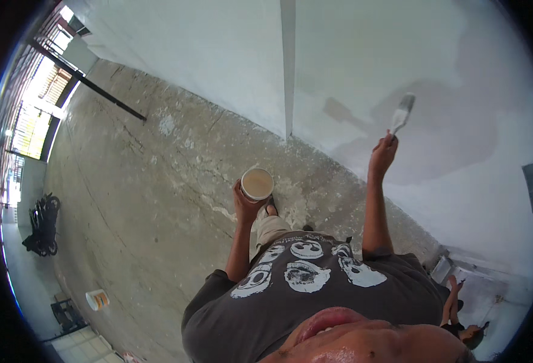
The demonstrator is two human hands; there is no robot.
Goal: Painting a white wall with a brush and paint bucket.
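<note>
My left hand (246, 204) is wrapped round the side of a small white tub (257, 184), which I hold out over the floor. Pale cream liquid shows inside its rim. My right hand (384, 155) is raised in front of the wall and grips a paintbrush (402, 115) by its pale handle. The bristles point up and look whitish at the tip. Brush and hand cast a shadow on the white wall (345, 66); I cannot tell whether the bristles touch it.
A concrete floor (139, 181) with cracks and pale splashes spreads to the left. A narrow grey strip (288, 72) runs down the wall corner. Farther off are a motorcycle (44, 225), a white bucket (98, 300) and a dark pole (91, 81). Another person (454, 305) is at lower right.
</note>
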